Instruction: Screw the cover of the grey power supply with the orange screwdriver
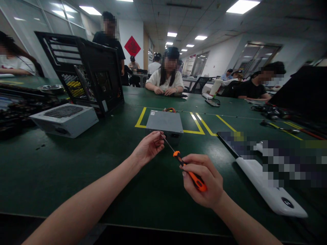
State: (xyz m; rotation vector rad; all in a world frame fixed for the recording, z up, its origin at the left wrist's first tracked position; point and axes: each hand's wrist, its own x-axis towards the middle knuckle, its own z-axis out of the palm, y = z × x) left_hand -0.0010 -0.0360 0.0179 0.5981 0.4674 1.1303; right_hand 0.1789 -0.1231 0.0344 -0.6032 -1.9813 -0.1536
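Note:
My right hand is wrapped round the handle of an orange and black screwdriver, its thin shaft pointing up and left. At the shaft's tip, the thumb and fingers of my left hand are pinched together. Whatever small thing sits between them is too small to make out. Just beyond both hands, a grey power supply unit rests on the green table, its socket side facing me and its wires showing behind. My left hand overlaps its lower front edge in the view.
An open black computer case stands at the left, with a second power supply unit in front of it. Yellow tape marks the green tabletop. A long white device lies at right. People sit around the table.

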